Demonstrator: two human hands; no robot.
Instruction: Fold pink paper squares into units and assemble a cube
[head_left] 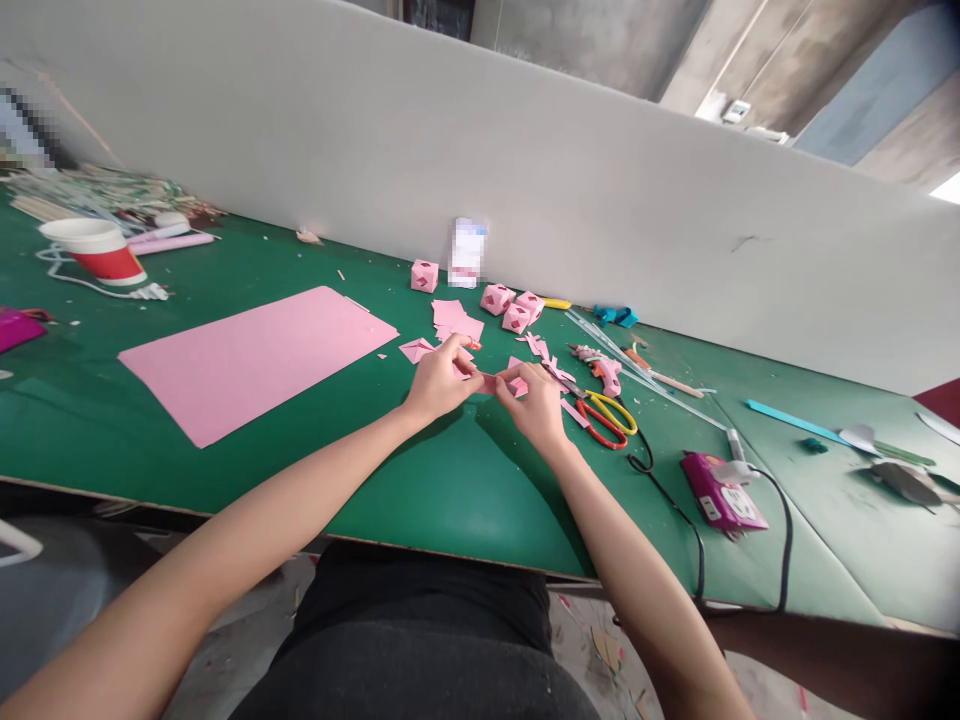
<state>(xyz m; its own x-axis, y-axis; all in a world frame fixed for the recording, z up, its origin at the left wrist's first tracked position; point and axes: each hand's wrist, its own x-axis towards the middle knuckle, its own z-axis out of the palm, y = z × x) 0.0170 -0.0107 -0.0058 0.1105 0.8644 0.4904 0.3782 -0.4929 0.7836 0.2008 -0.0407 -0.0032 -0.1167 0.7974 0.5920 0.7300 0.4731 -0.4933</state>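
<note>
Between my two hands I pinch a small folded piece of pink paper [488, 383] just above the green table. My left hand [442, 380] is closed on its left end, and my right hand [531, 402] grips its right end; the fingers hide most of it. Behind my left hand lie cut pink paper squares [456, 320] and a folded pink piece [417, 349]. Narrow pink paper strips [553, 362] are scattered past my right hand. Scissors [606, 418] with red and yellow handles rest right of it, beside a pink glue gun [600, 368].
Pink paper sheets [259, 365] lie on the left of the green table [442, 500]. Folded pink paper cubes [424, 276] stand near the partition. A purple power box [721, 492] with a black cord sits at right. A red-and-white paper cup [97, 252] stands far left.
</note>
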